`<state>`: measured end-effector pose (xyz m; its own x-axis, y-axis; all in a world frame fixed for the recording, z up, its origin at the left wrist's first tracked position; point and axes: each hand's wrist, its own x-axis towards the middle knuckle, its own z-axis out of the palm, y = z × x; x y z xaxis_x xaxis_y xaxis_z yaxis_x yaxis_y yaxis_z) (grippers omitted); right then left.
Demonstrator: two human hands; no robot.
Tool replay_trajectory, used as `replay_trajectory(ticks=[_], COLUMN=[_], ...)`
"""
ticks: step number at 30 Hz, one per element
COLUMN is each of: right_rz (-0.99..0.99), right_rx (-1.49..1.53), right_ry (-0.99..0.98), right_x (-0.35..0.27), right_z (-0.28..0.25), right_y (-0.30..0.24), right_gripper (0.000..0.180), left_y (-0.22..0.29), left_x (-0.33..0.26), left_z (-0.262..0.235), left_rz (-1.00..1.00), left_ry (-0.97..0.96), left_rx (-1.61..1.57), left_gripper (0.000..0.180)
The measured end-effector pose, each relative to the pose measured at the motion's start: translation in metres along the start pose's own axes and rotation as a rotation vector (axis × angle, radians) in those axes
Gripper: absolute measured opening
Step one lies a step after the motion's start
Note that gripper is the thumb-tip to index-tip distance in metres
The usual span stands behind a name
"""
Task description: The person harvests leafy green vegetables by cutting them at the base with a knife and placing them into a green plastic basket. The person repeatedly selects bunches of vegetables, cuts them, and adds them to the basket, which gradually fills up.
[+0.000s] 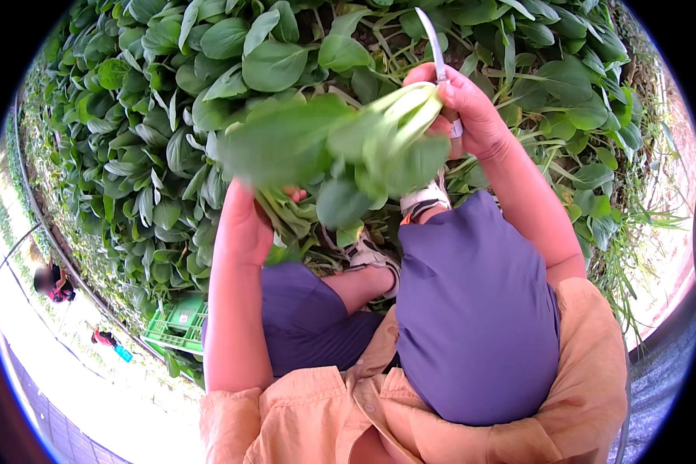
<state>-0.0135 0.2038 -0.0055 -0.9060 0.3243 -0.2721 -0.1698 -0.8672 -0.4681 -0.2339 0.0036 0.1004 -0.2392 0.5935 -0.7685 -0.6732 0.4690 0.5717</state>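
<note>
My right hand [478, 108] is closed around a small harvesting knife [435, 45], its thin curved blade pointing up and away. The same hand also grips the pale base of a bok choy [410, 108], whose leaves hang to the left, smeared by motion. Lower on the left, my left hand [247, 224] is curled round more bok choy stems [288, 216]. The blurred leaves hide part of its fingers.
Dense leafy plants [178, 100] grow in front and to the left. My shoes [371, 259] are among the stems below my hands. A green plastic crate [176, 325] stands at the left, beside a curved pipe [35, 201]. Two people [56, 284] are far left.
</note>
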Motion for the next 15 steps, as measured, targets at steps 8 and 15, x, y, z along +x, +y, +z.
replay_trajectory(ticks=[8, 15], right_rz=[0.18, 0.311], right_rx=[-0.92, -0.532], right_ry=[0.037, -0.01], right_x=[0.012, 0.001], right_z=[0.104, 0.061], right_y=[0.017, 0.023], right_gripper=[0.037, 0.03], left_y=[-0.044, -0.054], left_x=[-0.01, -0.017], left_z=[0.023, 0.032], left_rz=[-0.063, 0.015], left_ry=[-0.085, -0.045], left_rx=[0.377, 0.589], left_gripper=[0.109, 0.066])
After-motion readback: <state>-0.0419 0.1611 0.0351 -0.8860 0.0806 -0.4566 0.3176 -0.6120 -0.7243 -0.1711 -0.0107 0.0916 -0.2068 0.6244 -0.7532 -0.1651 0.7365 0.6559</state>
